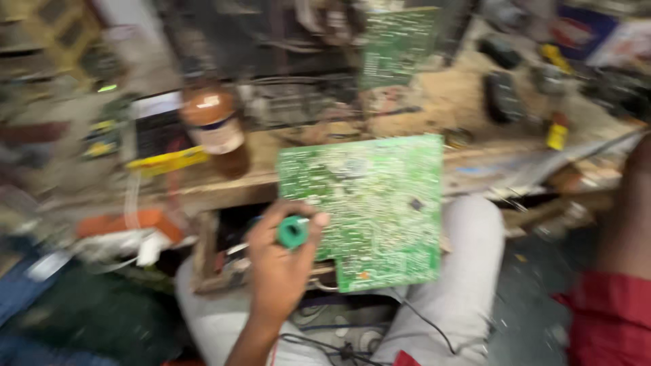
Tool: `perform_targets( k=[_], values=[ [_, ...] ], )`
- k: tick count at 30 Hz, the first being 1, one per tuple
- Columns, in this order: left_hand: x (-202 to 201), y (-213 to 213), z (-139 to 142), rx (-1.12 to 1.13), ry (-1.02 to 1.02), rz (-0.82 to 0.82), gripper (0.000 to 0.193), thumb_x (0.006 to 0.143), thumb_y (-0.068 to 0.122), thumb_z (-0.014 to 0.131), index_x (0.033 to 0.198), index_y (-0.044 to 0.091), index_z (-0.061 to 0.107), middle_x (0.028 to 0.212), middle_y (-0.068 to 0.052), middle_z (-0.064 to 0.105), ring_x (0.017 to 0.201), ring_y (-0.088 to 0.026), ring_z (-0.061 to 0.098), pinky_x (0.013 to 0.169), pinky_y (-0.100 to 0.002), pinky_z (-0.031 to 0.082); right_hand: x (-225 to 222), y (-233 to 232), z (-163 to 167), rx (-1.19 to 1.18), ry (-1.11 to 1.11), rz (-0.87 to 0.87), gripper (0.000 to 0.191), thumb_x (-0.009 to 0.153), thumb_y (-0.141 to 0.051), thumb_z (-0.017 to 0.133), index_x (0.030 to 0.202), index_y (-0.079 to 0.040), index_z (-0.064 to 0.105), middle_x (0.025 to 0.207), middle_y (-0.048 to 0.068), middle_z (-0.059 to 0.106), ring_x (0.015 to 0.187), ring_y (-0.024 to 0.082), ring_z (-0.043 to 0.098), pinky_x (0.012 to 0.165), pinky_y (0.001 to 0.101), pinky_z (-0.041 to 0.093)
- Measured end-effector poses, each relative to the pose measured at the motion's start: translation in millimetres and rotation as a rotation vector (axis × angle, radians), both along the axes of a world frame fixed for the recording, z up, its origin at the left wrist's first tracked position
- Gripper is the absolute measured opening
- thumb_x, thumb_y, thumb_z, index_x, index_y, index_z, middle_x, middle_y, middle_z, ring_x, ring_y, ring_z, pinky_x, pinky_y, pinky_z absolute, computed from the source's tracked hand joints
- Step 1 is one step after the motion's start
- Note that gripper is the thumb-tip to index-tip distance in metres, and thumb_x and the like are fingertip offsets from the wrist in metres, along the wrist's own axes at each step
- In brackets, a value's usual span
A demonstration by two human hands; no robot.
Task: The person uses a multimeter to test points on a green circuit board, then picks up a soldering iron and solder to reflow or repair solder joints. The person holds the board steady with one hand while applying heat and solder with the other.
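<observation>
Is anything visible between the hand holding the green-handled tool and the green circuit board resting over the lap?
Nothing visible stands between them. The left hand grips the green-handled tool right at the left edge of the green circuit board, with no object in the gap. The frame is motion-blurred, so fine wires cannot be ruled out.

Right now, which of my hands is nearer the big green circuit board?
Left. The left hand, gripping a green tool, touches the circuit board; the right hand isn't visible.

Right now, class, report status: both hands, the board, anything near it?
Left hand shut on green tool handle. Right hand out of view. Green rectangular circuit board over lap. Brown bottle on bench behind.
</observation>
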State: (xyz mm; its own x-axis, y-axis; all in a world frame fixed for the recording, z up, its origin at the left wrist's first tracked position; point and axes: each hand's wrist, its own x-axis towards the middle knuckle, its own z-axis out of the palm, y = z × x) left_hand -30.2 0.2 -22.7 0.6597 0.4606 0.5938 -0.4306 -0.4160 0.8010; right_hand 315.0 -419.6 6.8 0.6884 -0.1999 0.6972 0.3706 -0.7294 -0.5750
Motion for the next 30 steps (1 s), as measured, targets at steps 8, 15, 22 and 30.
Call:
perform_targets(
  k=[8,15,22,30],
  values=[
    [0.0,-4.1,-12.2,-0.075,0.104,0.039,0.014,0.097,0.006,0.076,0.102,0.0,0.065,0.095,0.0,0.064,0.088,-0.006,0.059,0.078,-0.021,0.046,-74.0,-35.4,-23.2,0.847,-0.512,0.437,0.031,0.114,-0.029,0.064,0.123,0.001,0.063,0.096,0.016,0.068,0.072,0.021,0.064,0.059,0.0309,0.048],
    [15.8,-10.7,-0.7,0.021,0.046,0.066,0.016,0.102,0.007,0.076,0.11,-0.002,0.066,0.099,-0.002,0.065,0.092,-0.006,0.06,0.085,-0.021,0.047,-129.1,74.9,-42.9,0.99,-0.37,0.728,0.034,0.119,-0.03,0.067,0.127,0.003,0.063,0.1,0.017,0.07,0.077,0.02,0.066,0.064,0.0314,0.051],
    [29.0,-9.8,2.9,0.284,-0.037,0.225,0.014,0.099,0.006,0.078,0.107,0.0,0.069,0.102,-0.008,0.069,0.095,-0.018,0.066,0.089,-0.032,0.051,-151.5,132.2,-65.3,1.191,-0.27,0.854,0.026,0.117,-0.027,0.069,0.117,-0.003,0.059,0.089,0.009,0.063,0.065,0.015,0.057,0.053,0.0274,0.043],
    [34.1,-10.5,18.1,0.218,-0.083,0.176,0.012,0.093,0.006,0.077,0.099,0.0,0.068,0.091,-0.01,0.068,0.082,-0.023,0.07,0.075,-0.032,0.054,-157.7,157.3,-75.0,0.991,-0.227,0.856,0.029,0.121,-0.024,0.064,0.106,-0.003,0.049,0.089,0.011,0.058,0.063,0.019,0.056,0.057,0.0316,0.042]
  ],
)
